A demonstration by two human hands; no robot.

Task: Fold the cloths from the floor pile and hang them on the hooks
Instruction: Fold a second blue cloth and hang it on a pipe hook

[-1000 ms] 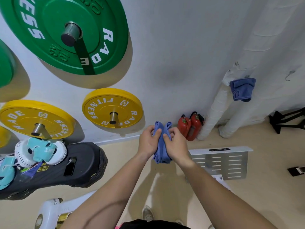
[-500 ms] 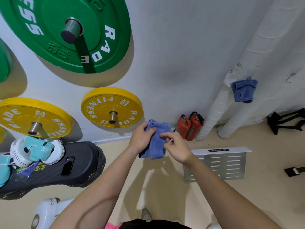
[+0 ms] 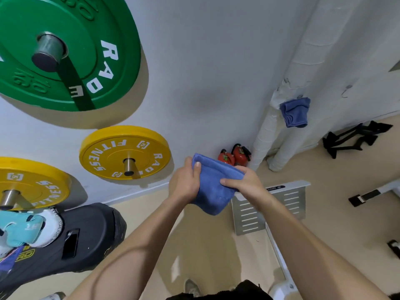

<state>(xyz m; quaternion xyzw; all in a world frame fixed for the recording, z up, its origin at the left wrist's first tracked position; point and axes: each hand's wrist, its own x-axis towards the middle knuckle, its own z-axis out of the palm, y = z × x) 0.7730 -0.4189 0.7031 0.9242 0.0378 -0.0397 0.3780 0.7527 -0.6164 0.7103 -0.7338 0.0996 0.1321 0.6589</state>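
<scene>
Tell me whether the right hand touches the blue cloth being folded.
Touching: head view shows the right hand pinching the blue cloth at its edge.

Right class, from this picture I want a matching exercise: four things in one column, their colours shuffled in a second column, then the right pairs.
Things
1. largest weight plate
2. fire extinguishers
3. held cloth
4. weight plate marked FITNESS

Colours
A. red
B. yellow
C. green
D. blue

Pairs: 1-C, 2-A, 3-D, 4-B
</scene>
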